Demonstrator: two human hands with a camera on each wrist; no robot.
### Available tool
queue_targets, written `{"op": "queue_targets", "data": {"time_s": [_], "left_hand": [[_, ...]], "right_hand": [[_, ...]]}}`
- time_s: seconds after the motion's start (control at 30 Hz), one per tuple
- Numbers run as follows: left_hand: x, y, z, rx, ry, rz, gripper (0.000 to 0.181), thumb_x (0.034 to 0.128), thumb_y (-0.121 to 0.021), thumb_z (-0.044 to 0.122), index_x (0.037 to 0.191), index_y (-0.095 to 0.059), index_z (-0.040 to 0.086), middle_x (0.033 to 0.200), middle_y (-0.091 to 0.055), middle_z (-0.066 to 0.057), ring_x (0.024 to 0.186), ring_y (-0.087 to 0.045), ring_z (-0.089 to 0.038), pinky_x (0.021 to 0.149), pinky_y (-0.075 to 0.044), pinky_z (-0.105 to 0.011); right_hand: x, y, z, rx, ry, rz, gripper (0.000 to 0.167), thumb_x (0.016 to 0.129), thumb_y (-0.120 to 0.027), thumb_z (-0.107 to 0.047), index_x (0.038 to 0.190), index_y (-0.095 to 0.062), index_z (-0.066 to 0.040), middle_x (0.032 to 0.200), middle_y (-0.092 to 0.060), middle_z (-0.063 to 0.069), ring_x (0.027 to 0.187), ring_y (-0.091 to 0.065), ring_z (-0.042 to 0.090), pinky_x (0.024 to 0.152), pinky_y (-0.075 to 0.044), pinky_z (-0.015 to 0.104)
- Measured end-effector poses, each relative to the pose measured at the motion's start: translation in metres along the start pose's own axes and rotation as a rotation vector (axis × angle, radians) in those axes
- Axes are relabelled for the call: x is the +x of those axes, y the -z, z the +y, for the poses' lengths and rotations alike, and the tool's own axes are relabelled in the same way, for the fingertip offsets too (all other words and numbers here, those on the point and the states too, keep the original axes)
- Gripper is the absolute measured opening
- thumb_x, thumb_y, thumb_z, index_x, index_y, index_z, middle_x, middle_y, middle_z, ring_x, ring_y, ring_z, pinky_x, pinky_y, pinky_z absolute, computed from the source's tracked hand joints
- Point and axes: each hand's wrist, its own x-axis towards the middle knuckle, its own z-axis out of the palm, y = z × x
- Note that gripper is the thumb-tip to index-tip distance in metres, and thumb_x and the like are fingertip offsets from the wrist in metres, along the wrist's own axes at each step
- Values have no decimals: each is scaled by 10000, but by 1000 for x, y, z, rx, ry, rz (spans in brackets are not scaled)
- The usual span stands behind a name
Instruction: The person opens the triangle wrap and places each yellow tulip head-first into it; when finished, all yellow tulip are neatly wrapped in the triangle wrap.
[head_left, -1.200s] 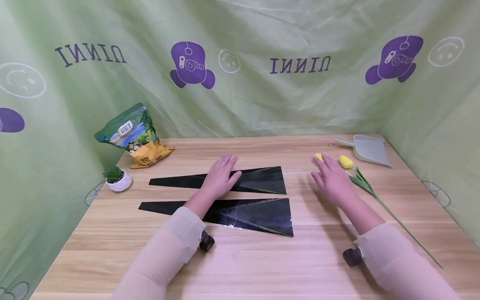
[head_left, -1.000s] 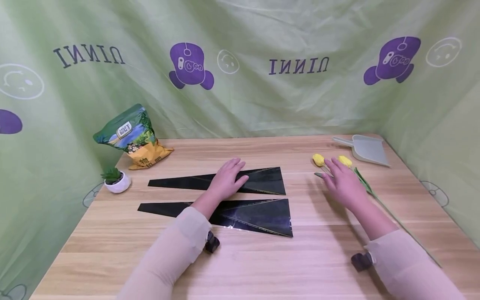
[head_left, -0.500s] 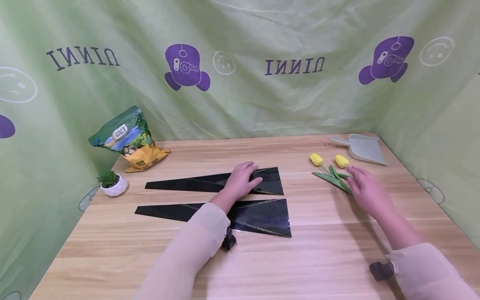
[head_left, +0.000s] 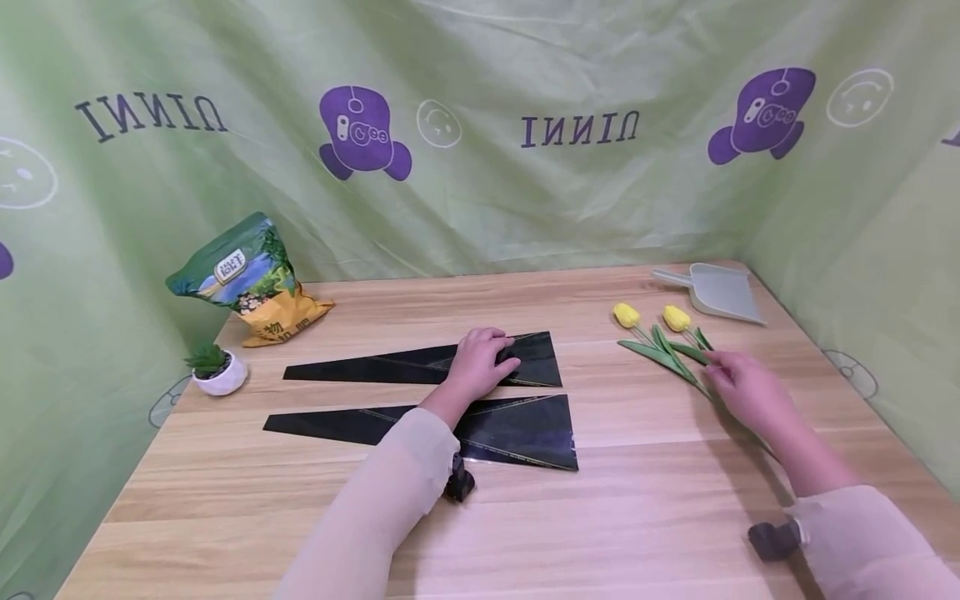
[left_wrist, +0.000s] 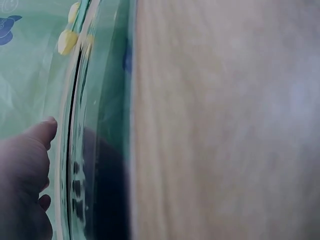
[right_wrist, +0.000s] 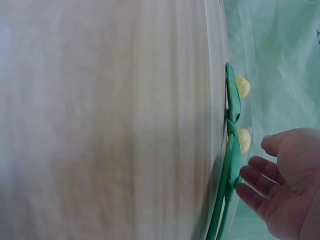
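In the head view my left hand [head_left: 477, 364] is over the wide right part of the far black tapered sheet [head_left: 360, 368], fingers loosely bent, gripping nothing. Whether it touches the sheet cannot be told. A second black sheet [head_left: 525, 429] of like shape lies nearer, partly covered by my left forearm. At the right, two artificial tulips, one with a yellow head [head_left: 626, 315] and one beside it [head_left: 677, 318], lie with green leaves [head_left: 660, 357] and long stems. My right hand [head_left: 750, 393] hovers at their leaves. The right wrist view shows its fingers [right_wrist: 257, 182] loosely bent beside the stems [right_wrist: 223, 190], not round them.
A grey dustpan [head_left: 723, 292] lies at the back right corner of the wooden table [head_left: 637, 517]. At the back left stand a green and orange bag [head_left: 251, 283] and a small succulent in a white pot [head_left: 222, 373]. Green printed cloth [head_left: 480, 208] hangs behind and at the sides.
My right hand has moved right and toward me, off the yellow heads to the leaves. My left hand has slid rightward over the far sheet. The view has shifted slightly.
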Motion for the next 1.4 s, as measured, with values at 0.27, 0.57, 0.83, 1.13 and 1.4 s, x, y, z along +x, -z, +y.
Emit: {"op": "queue_targets", "data": {"time_s": [0.27, 0.57, 0.83, 1.13, 1.4], "left_hand": [[-4, -1, -5, -4, 9, 41, 414, 971, -598, 349, 1323, -623, 132, 1398, -553, -61, 1339, -442, -280, 1136, -336, -463], [-6, -4, -9, -18, 20, 37, 376, 978, -589, 333, 1299, -644, 143, 1388, -563, -55, 1319, -461, -275, 1114, -361, -454], [-6, -7, -12, -57, 7, 68, 374, 964, -597, 308, 1281, -655, 118, 1372, -577, -62, 1310, -471, -279, 1114, -360, -455], [-8, -7, -11, -71, 6, 80, 360, 960, -614, 293, 1262, -669, 106, 1350, -593, -80, 1301, -483, -291, 1111, -364, -464], [-10, -8, -10, -84, -2, 114, 327, 956, -622, 282, 1224, -695, 108, 1321, -619, -85, 1283, -502, -294, 1096, -378, -470]], "right_hand": [[6, -5, 4, 25, -34, -114, 353, 1005, -485, -112, 1265, -563, 114, 1288, -505, 408, 1207, -455, 585, 974, -378, 683], [11, -7, 3, 23, -76, -153, 394, 1000, -508, -177, 1294, -552, 84, 1277, -521, 396, 1168, -493, 560, 940, -402, 666], [12, -7, 4, 42, -116, -189, 436, 994, -547, -211, 1319, -534, 79, 1308, -494, 401, 1214, -442, 581, 972, -376, 679], [13, -11, 7, 20, -66, -187, 465, 954, -611, -210, 1309, -545, 82, 1237, -561, 385, 1162, -504, 562, 936, -411, 660], [12, -12, 5, 28, -66, -170, 447, 925, -648, -191, 1271, -573, 81, 921, -639, 176, 871, -581, 315, 774, -464, 487]]}}
